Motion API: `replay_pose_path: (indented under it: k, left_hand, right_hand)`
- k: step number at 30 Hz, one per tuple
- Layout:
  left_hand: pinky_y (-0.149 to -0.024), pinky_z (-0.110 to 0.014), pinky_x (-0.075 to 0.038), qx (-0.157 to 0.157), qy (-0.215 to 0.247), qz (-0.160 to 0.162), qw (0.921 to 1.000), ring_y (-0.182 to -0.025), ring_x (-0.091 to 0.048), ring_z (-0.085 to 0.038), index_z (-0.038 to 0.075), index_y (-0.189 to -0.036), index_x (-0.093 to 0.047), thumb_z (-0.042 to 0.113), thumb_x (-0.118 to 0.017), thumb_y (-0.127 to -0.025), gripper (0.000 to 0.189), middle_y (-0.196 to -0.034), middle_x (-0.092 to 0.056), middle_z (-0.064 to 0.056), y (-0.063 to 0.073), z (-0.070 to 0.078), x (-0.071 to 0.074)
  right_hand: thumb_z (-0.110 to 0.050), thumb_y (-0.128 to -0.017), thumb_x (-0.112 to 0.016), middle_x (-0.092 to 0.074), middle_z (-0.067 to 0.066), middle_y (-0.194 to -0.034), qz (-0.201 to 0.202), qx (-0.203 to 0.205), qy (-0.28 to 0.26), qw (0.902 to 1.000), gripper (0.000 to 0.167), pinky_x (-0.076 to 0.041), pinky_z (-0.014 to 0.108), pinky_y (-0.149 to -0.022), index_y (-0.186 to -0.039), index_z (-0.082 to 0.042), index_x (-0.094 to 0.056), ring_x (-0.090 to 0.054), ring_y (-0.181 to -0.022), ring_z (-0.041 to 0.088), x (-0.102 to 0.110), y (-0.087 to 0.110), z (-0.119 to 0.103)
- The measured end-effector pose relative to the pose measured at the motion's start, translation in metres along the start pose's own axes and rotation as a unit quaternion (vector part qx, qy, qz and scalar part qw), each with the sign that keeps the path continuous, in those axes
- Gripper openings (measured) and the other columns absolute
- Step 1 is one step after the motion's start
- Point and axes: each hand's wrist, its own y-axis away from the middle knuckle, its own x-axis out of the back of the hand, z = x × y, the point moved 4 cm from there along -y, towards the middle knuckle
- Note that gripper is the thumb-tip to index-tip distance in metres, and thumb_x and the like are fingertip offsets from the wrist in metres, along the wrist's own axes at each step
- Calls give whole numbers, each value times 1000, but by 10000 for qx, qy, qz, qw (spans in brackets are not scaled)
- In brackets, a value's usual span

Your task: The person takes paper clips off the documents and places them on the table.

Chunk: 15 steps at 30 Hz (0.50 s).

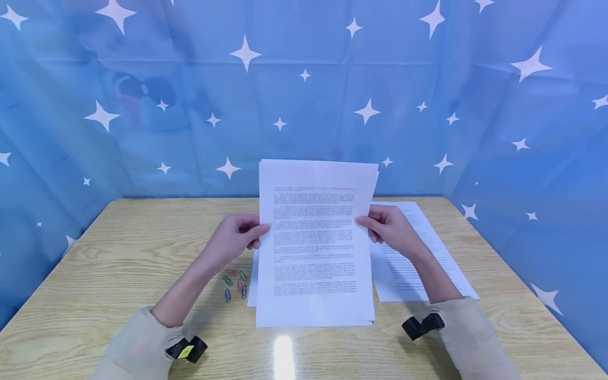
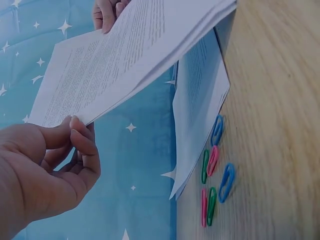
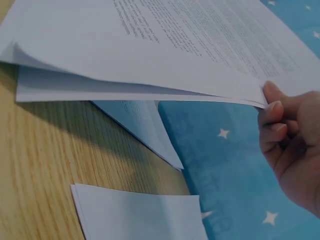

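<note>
A few printed sheets of paper (image 1: 313, 243) stand upright in front of me, held by both side edges. My left hand (image 1: 239, 232) pinches the left edge between thumb and fingers. On the opposite edge, my right hand (image 1: 387, 227) grips with the thumb on the printed face. Toward the bottom, the sheets fan slightly apart in the right wrist view, where a lower sheet (image 3: 75, 89) shows under the top one. Several paper clips (image 1: 227, 295) in pink, green and blue lie left of the sheets.
Behind the held sheets, a paper stack (image 2: 200, 85) rests on the wooden table (image 1: 142, 237), mostly hidden in the head view. Another printed stack (image 1: 423, 253) lies on the right. A blue curtain (image 1: 304, 121) with white stars hangs along the table's back and sides.
</note>
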Motion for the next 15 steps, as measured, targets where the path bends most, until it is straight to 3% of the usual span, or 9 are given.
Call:
replay_pose_path:
  k: [4, 9, 15]
  left_hand:
    - [-56, -26, -34, -11, -96, 189, 9998, -67, -51, -25, 3, -94, -71, 22, -64, -102, 21, -70, -59, -7, 0, 2, 1]
    - [-55, -26, -35, -109, -227, 570, 9981, -66, -51, -22, 4, -94, -72, 23, -66, -101, 21, -70, -58, -8, 0, 7, 7]
    - [-55, -26, -37, -235, -214, 814, 9962, -66, -50, -23, 2, -97, -72, 23, -65, -101, 22, -71, -57, -9, 1, 8, 15]
  right_hand:
    - [-20, -102, -63, -51, 14, -59, 148, -26, -24, 9999, 21, -32, 31, -43, -114, -4, -71, -42, -49, 31, 1, 0, 0]
    - [-23, -102, -64, -55, 13, -65, 389, -188, -296, 9986, 25, -38, 31, -50, -112, -1, -69, -48, -54, 24, 0, -1, -3]
    - [-21, -102, -64, -56, 13, -67, 197, -265, -193, 9993, 21, -43, 30, -54, -104, 0, -67, -51, -58, 22, -4, -2, -8]
